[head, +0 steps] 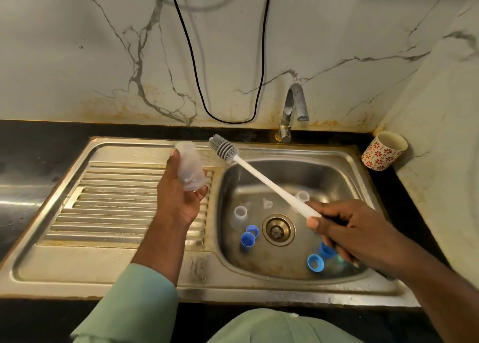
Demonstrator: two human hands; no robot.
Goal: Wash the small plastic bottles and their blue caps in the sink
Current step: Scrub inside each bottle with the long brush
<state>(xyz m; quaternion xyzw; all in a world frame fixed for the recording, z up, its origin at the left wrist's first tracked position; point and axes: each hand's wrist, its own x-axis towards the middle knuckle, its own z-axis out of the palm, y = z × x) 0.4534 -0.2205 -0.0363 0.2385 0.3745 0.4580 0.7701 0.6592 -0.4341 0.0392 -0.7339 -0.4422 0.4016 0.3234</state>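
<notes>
A: Target? The small translucent plastic bottle, held above the ribbed steel draining board, mouth tilted up and away.

B: Hands?

A: Left hand wraps the bottle's lower body. Right hand pinches the long white-handled brush with the grey silicone bristle head, head just beside the bottle mouth, not in yet.

B: Doing it well?

A: My read: line the head up with the mouth, push straight in, twist, keep the bottle gripped firmly since it looks slippery.

B: Rest of the load?

A: More clear bottles and blue round caps lie in the steel sink basin around the drain.

B: Around?

A: Chrome tap behind, no water visible. Floral cup on the black surface, black cable hanging on the marble wall. Nothing blocks the brush.
</notes>
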